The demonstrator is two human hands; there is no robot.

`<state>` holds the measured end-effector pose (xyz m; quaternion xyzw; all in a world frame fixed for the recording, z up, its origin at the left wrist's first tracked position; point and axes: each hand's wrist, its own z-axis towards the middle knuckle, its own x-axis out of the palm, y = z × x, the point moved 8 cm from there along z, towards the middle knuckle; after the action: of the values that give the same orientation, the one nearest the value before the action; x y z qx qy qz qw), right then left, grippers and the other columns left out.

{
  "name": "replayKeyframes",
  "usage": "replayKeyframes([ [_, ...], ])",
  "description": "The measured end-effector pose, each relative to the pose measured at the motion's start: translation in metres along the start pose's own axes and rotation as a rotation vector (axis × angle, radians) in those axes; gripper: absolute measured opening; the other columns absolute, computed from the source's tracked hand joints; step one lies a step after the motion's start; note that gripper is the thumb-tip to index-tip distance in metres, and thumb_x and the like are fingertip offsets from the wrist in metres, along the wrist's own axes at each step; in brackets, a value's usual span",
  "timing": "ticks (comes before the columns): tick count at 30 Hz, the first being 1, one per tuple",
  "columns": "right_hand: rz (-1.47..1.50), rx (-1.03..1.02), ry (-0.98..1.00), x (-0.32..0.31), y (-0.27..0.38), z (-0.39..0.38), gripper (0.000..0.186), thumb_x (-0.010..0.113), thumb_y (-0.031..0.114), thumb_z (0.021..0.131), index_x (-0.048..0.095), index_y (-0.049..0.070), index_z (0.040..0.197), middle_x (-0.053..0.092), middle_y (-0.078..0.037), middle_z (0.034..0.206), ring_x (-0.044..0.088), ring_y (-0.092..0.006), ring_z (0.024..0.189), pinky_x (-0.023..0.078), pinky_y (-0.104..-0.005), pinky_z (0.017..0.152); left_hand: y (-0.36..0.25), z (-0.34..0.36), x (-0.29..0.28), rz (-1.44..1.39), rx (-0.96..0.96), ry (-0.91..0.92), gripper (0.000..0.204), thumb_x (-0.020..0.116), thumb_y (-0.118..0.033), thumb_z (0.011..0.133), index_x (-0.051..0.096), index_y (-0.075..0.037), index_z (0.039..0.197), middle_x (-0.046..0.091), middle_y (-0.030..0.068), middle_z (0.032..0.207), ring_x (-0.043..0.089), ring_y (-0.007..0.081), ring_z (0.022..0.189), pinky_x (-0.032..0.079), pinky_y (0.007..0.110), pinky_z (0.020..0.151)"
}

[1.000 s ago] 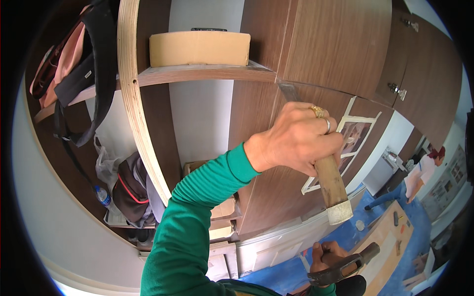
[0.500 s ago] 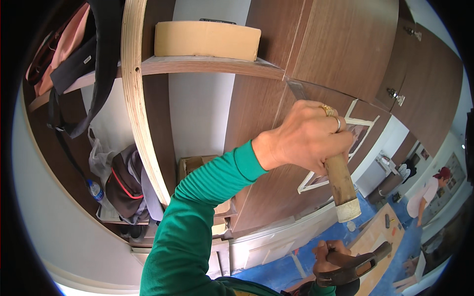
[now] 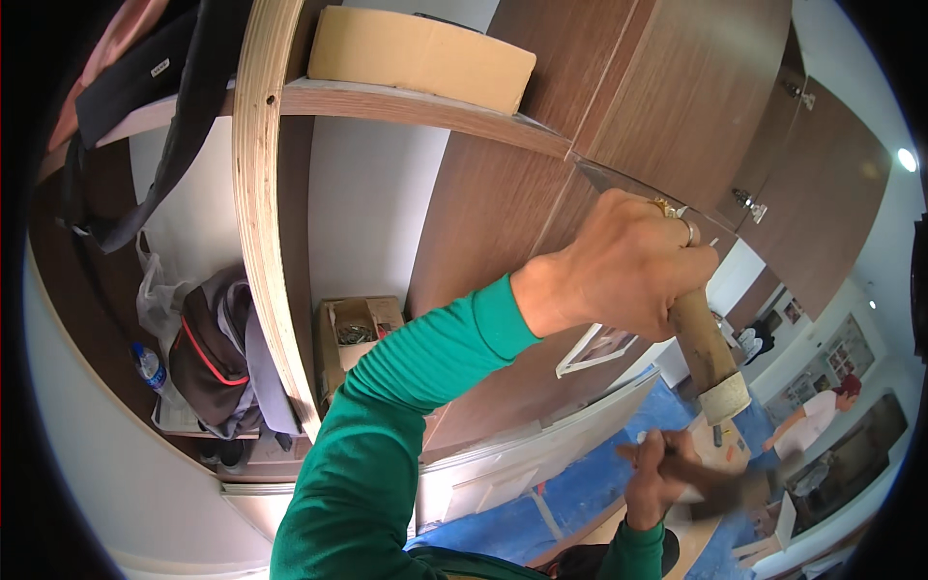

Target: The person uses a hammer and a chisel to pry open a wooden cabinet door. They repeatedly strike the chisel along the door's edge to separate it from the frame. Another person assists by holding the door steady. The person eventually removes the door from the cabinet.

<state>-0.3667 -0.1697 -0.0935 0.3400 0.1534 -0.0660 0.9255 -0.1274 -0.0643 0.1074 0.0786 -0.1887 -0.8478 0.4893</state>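
Note:
My left hand (image 3: 628,261), in a green sleeve, grips a chisel by its wooden handle (image 3: 706,343). The blade (image 3: 592,177) reaches the seam between brown cabinet panels (image 3: 503,213); whether it has entered the gap I cannot tell. Lower right, my right hand (image 3: 659,469) is wrapped round a hammer (image 3: 720,488), whose head is smeared by motion below the chisel's pale butt end.
A plywood upright (image 3: 266,213) divides shelves holding a cardboard box (image 3: 420,58), bags (image 3: 222,338) and an open carton (image 3: 353,333). Upper doors (image 3: 831,184) show hinges. A co-worker (image 3: 812,425) in white stands beyond a work board (image 3: 715,445) over blue-covered floor.
My left hand with the chisel has shifted right in view. My right hand and hammer have risen and blurred. The view has tilted, and the co-worker appears in a different position.

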Motion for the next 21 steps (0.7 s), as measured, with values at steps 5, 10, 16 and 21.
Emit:
replayKeyframes([
  [5, 0.133, 0.094, -0.102, -0.001, -0.01, -0.011, 0.029, 0.077, 0.021, 0.105, 0.061, 0.002, 0.091, 0.064, -0.006, 0.071, 0.059, -0.0143, 0.064, 0.047, -0.0331, 0.059, 0.0, -0.002, -0.005, -0.027, 0.018, 0.006, 0.028, 0.088, -0.024, 0.061, 0.063, -0.019, 0.071, 0.05, -0.0004, 0.065, 0.051, 0.0224, 0.051, 0.037, 0.038, 0.046],
  [10, 0.159, -0.062, -0.096, 0.006, 0.017, -0.007, 0.026, 0.074, 0.019, 0.105, 0.063, 0.001, 0.09, 0.062, -0.005, 0.066, 0.058, -0.0163, 0.059, 0.048, -0.0394, 0.055, 0.001, -0.003, -0.01, -0.019, 0.041, 0.019, 0.029, 0.089, -0.025, 0.061, 0.064, -0.019, 0.072, 0.05, -0.0005, 0.067, 0.051, 0.022, 0.052, 0.038, 0.038, 0.047],
  [16, -0.003, 0.093, -0.05, -0.002, -0.005, -0.02, 0.016, 0.073, 0.013, 0.104, 0.065, 0.0, 0.101, 0.071, -0.011, 0.082, 0.062, -0.0169, 0.073, 0.051, -0.0387, 0.065, 0.001, -0.008, -0.011, -0.056, 0.049, 0.007, 0.03, 0.09, -0.027, 0.06, 0.064, -0.019, 0.072, 0.048, -0.0006, 0.067, 0.052, 0.0212, 0.054, 0.039, 0.037, 0.049],
  [21, 0.017, -0.088, -0.038, 0.02, -0.004, 0.002, 0.022, 0.07, 0.009, 0.107, 0.056, 0.003, 0.091, 0.057, -0.002, 0.07, 0.054, -0.0113, 0.058, 0.046, -0.0291, 0.055, 0.001, -0.008, -0.009, -0.053, 0.055, 0.017, 0.03, 0.089, -0.027, 0.06, 0.063, -0.019, 0.072, 0.049, -0.0007, 0.068, 0.052, 0.0207, 0.054, 0.04, 0.037, 0.049],
])
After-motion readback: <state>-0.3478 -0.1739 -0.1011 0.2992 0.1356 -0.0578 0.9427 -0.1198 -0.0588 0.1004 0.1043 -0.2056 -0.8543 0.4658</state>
